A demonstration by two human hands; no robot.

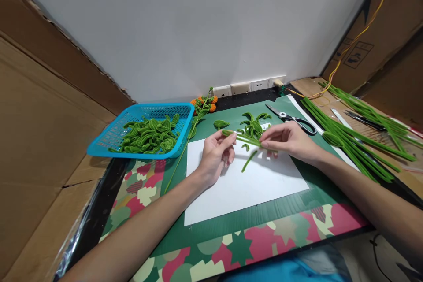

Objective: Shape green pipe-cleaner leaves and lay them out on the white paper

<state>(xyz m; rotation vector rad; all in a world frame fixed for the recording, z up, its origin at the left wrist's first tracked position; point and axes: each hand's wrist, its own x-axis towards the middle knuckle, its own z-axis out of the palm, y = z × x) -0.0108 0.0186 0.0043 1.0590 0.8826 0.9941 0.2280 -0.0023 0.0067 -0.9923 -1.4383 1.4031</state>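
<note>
Between my two hands a bent green pipe cleaner (246, 139) stretches over a white sheet (211, 202). My left hand (216, 154) pinches its left end between thumb and fingers. Its right end is gripped by the fingertips of my right hand (286, 139). Just beyond them lies a cluster of green pipe-cleaner leaves (254, 125), partly hidden by the right hand. A short cut piece of green pipe cleaner (249, 161) rests on the sheet below. One finished leaf (221, 124) sits apart on the green mat.
A blue basket (183, 141) full of green leaves stands at left. Behind it lies an orange-flowered stem (211, 105). Scissors (292, 119) lie at the back right, beside long green pipe cleaners (350, 139). Cardboard walls (42, 141) flank the table; sockets (259, 85) line the back wall.
</note>
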